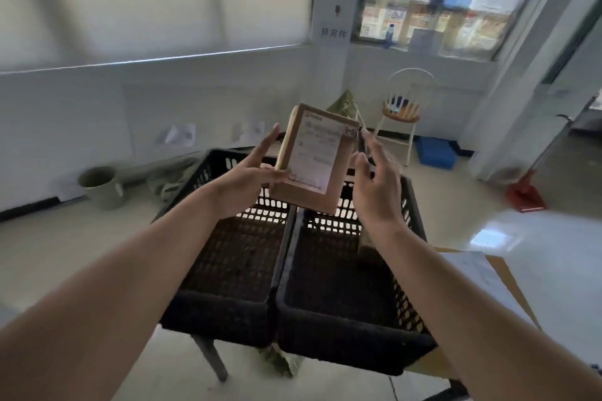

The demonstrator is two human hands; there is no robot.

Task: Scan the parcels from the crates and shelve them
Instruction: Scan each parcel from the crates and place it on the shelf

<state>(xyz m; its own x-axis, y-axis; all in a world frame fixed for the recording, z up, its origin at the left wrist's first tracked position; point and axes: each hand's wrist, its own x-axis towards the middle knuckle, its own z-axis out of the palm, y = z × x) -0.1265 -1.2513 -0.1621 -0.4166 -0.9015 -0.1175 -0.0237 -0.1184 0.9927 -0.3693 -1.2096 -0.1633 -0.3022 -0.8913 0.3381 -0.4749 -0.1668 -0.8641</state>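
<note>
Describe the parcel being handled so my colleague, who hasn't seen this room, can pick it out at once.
Two black plastic crates sit side by side in the middle of the room. Directly above them the left hand holds up a flat brown cardboard parcel, with the right hand open beside it. It alone carries a white shipping label facing the camera; both crates look nearly empty.

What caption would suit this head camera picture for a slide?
Left hand holds up a labelled brown cardboard parcel above two black plastic crates; right hand open beside it.
</note>
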